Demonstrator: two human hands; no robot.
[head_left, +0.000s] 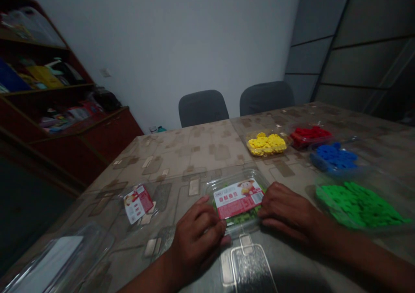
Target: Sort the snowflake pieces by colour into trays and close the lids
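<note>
In front of me on the table lies a clear plastic box (241, 228) with its lid on and green pieces inside. A red and white label (238, 198) with a cartoon figure covers much of the lid. My left hand (199, 232) grips the box's left side, fingers curled against the edge. On the opposite side, my right hand (287, 213) is closed around the right edge, its fingertips partly hidden. The box rests flat between both hands.
Clear containers hold yellow pieces (267, 144), red pieces (310, 136), blue pieces (335, 156) and bright green pieces (361, 204) on the right. A labelled clear lid (138, 203) and a clear container (55, 262) lie left. Two grey chairs (203, 108) stand behind the table (207, 141).
</note>
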